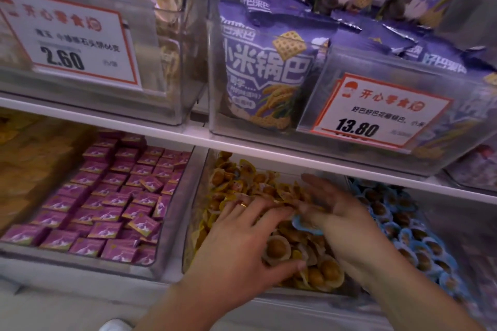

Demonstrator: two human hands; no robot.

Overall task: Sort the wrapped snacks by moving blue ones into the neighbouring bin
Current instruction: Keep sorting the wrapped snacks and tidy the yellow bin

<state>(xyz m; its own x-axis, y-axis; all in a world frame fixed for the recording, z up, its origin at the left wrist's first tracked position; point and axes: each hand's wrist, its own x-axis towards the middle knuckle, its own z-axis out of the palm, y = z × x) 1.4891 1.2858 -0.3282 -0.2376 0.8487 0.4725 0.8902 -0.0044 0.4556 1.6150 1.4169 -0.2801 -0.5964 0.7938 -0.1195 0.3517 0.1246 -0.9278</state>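
Note:
A clear bin [191, 226] on the lower shelf holds a heap of yellow-wrapped snacks [243, 179]. To its right, the neighbouring bin [435, 212] holds blue-wrapped snacks [403, 226]. Both my hands are in the yellow bin. My left hand [242, 239] lies spread flat on the yellow heap, a ring on one finger. My right hand [341, 220] is palm-up beside it, and a blue-wrapped snack [304, 224] lies against its fingers. Whether the fingers pinch that snack is unclear because of blur.
Left of the yellow bin, a bin of purple square packets [107, 196]. The upper shelf [242, 142] overhangs the bins' back and carries clear bins of purple snack bags [269, 70] and price cards [376, 113]. A white shoe tip [115, 325] shows below.

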